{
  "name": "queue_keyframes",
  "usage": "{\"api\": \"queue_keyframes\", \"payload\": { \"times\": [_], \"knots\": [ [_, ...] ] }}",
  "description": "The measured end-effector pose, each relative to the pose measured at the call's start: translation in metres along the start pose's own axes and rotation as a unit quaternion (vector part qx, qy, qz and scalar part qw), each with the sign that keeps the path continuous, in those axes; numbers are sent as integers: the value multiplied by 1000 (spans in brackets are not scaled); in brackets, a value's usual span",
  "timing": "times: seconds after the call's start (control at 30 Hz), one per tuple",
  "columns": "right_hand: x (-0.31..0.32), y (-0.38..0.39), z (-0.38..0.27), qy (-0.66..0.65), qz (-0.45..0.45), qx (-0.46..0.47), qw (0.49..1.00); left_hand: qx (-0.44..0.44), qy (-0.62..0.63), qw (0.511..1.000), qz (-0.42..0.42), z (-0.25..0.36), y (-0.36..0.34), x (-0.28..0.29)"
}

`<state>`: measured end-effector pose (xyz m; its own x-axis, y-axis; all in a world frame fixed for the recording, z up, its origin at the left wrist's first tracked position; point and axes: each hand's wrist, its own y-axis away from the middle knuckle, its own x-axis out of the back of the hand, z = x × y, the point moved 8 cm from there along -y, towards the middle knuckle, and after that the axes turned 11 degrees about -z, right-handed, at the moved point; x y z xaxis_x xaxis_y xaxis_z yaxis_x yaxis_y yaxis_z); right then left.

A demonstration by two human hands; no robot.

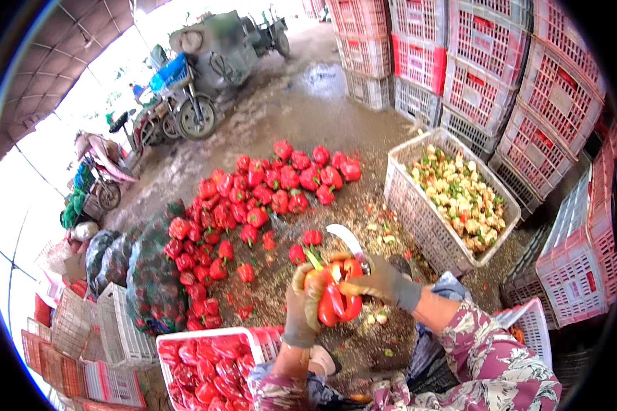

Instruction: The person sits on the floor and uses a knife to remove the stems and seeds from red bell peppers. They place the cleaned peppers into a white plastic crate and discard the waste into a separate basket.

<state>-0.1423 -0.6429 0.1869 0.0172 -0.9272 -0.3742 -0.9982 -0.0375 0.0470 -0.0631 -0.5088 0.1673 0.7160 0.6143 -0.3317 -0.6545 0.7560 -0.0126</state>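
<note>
- The red pepper (332, 305) is between the two gloved hands, in front of the person; it looks open, with a hollow visible, and a green stem (313, 258) stands at its far left side.
- The left hand (306, 298) is closed around the left side of this pepper, fingers bent over the skin.
- The right hand (382, 281) is folded on the knife (346, 240), and its fingertips touch the right side of the pepper; how firmly they press, I cannot tell.
- The curved blade points beyond the pepper, away from the body. For good work, I think, it should stay turned so, and the left fingers should keep out of its path.
- The left hand should hold firmly but softly, because the opened wall could crack; turning the pepper seems safer than pushing the blade hard.
- Just beyond the grip, two loose peppers (304, 251) lie on the floor; farther to the left is a big pepper heap (233, 205).
- Right of the grip stands a crate (418, 229) with pale and green pieces (459, 198).
- Nearer to the body, left of the grip, a white box (255, 346) holds glossy peppers (209, 370).
</note>
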Motion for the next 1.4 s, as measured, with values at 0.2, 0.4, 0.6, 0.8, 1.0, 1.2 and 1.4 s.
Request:
{"api": "queue_keyframes", "payload": {
  "times": [0.2,0.4,0.6,0.8,1.0,1.2,1.4],
  "knots": [
    [7,-10,12,101,16,-12,995,17,-7,1000,9,7,-2,-12],
    [-4,-13,10,177,5,20,984,10,-11,999,41,2,3,-7],
    [-13,-14,8,131,-11,25,991,-17,-109,988,111,33,7,-6],
    [-23,-17,7,183,40,-37,982,-35,-143,975,164,47,16,7],
    [-45,-25,0,162,54,8,985,-48,38,956,286,9,24,66],
    [-86,-28,-16,279,71,197,937,-119,91,931,332,22,42,110],
    [-86,-33,-24,39,241,209,947,-207,289,811,465,30,75,154]
  ]
}}
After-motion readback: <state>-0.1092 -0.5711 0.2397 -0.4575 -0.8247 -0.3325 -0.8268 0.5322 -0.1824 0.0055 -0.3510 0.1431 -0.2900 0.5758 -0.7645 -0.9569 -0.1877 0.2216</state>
